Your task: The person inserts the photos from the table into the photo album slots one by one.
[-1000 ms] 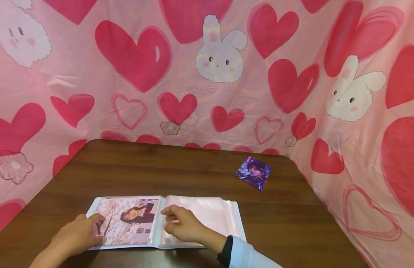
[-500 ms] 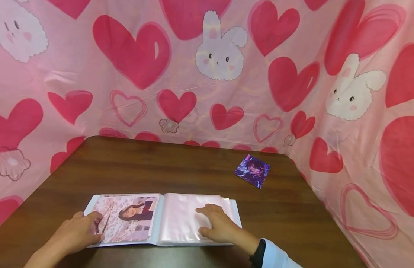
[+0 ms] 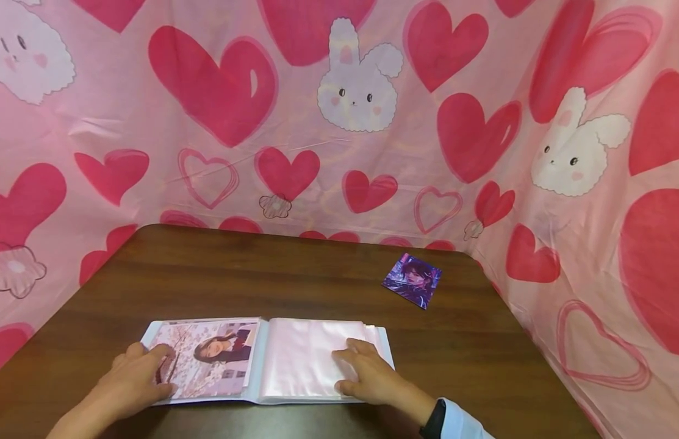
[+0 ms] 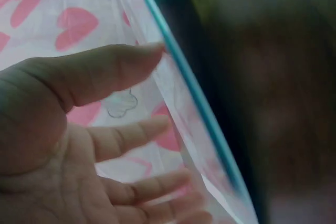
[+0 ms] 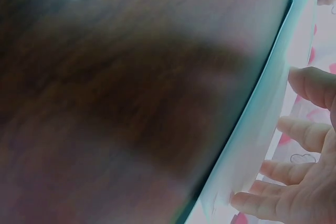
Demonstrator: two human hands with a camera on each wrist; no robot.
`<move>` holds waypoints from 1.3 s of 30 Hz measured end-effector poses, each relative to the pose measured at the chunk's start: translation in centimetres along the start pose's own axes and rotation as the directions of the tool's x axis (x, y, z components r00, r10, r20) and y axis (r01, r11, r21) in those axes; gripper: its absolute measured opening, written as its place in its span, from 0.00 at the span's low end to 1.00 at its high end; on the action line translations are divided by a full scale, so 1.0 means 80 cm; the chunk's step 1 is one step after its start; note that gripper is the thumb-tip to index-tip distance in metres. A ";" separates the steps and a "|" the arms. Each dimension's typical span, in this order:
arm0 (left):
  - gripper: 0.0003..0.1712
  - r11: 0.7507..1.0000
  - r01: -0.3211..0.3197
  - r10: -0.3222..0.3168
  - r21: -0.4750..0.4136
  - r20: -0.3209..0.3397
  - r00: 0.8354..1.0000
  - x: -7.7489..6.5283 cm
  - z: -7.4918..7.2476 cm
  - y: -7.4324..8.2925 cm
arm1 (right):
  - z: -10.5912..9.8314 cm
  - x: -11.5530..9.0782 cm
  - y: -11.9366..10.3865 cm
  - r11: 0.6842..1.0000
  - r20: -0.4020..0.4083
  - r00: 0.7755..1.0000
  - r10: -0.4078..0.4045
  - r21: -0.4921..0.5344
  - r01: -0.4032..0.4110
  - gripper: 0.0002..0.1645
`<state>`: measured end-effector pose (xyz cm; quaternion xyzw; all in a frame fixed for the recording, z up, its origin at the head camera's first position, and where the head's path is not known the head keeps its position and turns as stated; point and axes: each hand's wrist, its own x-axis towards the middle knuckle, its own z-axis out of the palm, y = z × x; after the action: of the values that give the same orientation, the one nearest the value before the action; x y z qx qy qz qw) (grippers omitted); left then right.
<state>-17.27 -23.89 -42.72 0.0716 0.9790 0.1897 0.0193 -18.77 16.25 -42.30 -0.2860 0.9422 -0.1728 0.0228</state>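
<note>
A photo album [image 3: 257, 366] with a pale cover lies spread on the table in the head view. Its left page holds a pink cherry-blossom photo [image 3: 207, 360] of a person in a dark jacket, turned sideways. On the right is a glossy pinkish plastic sleeve [image 3: 301, 360] without a picture. My left hand [image 3: 133, 378] rests on the left page's outer edge, fingers spread, thumb near the lower edge. My right hand [image 3: 369, 372] rests on the right page with relaxed, spread fingers. Both wrist views show extended fingers against the album's pages.
A square purple-blue picture card [image 3: 413, 280] lies towards the back right of the dark wooden table [image 3: 262, 274]. Pink cloth [image 3: 295, 110] with hearts and rabbits hangs behind the table and along both sides.
My right hand has moved right from near the album's spine, across the sleeve, and now rests near the outer right side. My left hand stays on the left page.
</note>
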 end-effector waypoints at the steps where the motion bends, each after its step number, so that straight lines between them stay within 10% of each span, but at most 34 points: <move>1: 0.33 0.999 -0.039 0.039 0.002 -0.031 0.999 0.000 0.001 0.004 | -0.001 0.000 0.000 1.000 0.001 1.000 -0.001 0.000 0.001 0.30; 8: 0.31 0.948 -0.318 0.316 -0.007 -0.101 0.943 -0.005 0.017 0.028 | -0.003 -0.005 0.006 1.000 0.006 1.000 -0.006 -0.004 0.006 0.30; 14: 0.34 0.949 -0.305 0.308 -0.084 0.028 0.951 -0.005 0.022 0.035 | -0.006 -0.012 0.013 1.000 0.003 1.000 0.002 0.022 -0.002 0.31; 23: 0.32 0.928 -0.356 0.363 -0.109 0.055 0.930 -0.002 0.025 0.030 | -0.011 -0.015 0.020 0.998 0.025 1.000 0.002 0.068 -0.003 0.31; 28: 0.32 0.917 -0.384 0.390 -0.109 0.036 0.920 -0.003 0.025 0.028 | -0.031 -0.002 0.043 0.989 -0.099 0.993 0.064 0.140 -0.050 0.30; 33: 0.31 0.920 -0.372 0.380 -0.126 0.043 0.924 -0.004 0.025 0.028 | -0.064 0.016 0.100 0.938 -0.192 0.925 0.327 0.185 -0.294 0.32; 39: 0.30 0.904 -0.424 0.423 -0.063 -0.027 0.906 -0.003 0.026 0.024 | -0.087 0.028 0.159 0.796 -0.065 0.799 0.598 0.162 -0.583 0.38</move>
<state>-16.64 -21.36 -43.95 0.2805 0.9333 0.2226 -0.0264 -28.39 27.07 -39.94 0.0349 0.9703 -0.2357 0.0415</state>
